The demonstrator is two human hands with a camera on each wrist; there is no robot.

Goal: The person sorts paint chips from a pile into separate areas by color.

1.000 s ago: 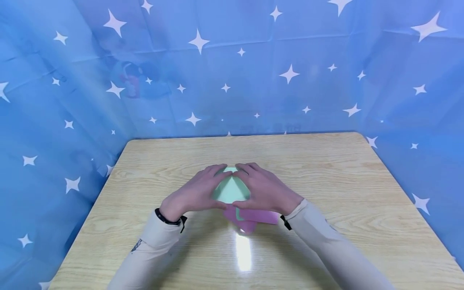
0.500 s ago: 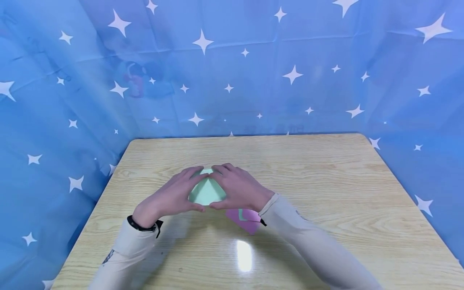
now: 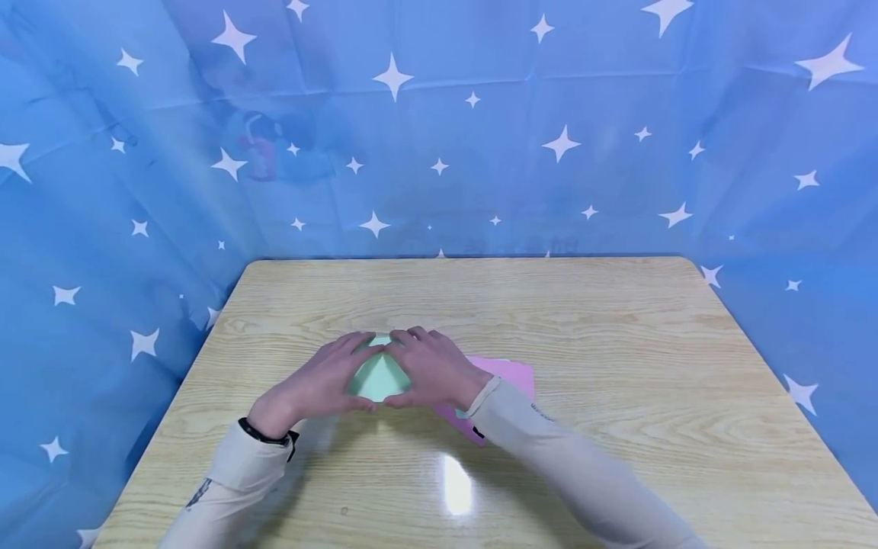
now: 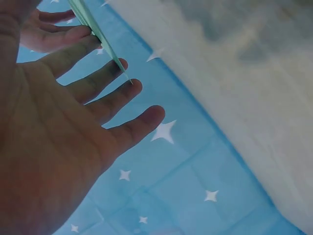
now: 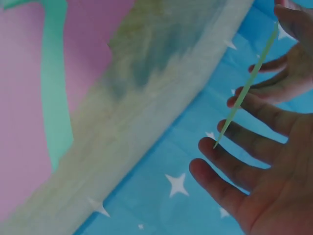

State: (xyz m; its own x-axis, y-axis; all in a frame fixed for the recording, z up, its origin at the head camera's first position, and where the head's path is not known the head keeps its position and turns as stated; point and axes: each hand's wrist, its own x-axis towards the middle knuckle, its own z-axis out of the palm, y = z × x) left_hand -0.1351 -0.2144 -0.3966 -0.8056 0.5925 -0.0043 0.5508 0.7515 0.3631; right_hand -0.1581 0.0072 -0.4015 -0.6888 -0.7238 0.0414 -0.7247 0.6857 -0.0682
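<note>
Both hands hold a thin light green sheet of paper [image 3: 379, 380] between them, left of the table's middle. My left hand [image 3: 318, 381] has its fingers along the left and far side, with the thumb at the near edge. My right hand [image 3: 432, 374] mirrors it on the right. In the left wrist view the green paper [image 4: 102, 39] is seen nearly edge-on against spread fingertips. The right wrist view also shows the paper [image 5: 247, 88] edge-on, with both hands around it. Both thumbs' contact is partly hidden in the wrist views.
Pink sheets [image 3: 511, 374] with some green between them lie on the wooden table [image 3: 617, 335], partly under the right forearm. A green strip [image 5: 56, 98] shows among the pink in the right wrist view. A blue star-patterned cloth [image 3: 411, 130] hangs behind the table.
Both hands have carried the green paper leftward, then slightly closer to the person. The pink sheets, formerly more covered by hands and forearm, now show more on the right.
</note>
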